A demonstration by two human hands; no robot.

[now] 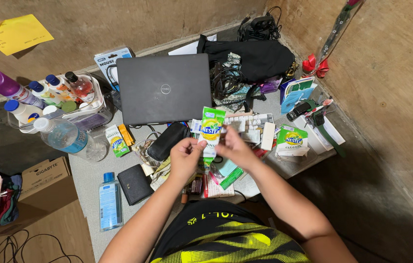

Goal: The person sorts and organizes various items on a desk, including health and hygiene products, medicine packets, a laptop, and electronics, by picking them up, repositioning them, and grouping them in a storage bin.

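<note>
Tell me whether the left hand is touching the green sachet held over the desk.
Touching. The head view shows the left hand with its fingers closed on the green sachet at its lower part.

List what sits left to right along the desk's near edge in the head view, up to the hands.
Clear bottle with blue cap → black wallet → left hand → green-and-white sachet, held by both hands → right hand.

a cluttered corner of someone's home

i see a small counter (89,178) wedged between bare brown walls, crowded with a closed laptop (164,87), toiletry bottles (46,95), a wallet (135,184), a black bag (260,57) and tangled cables (226,80); a cardboard box (46,178) sits beside it.
</note>
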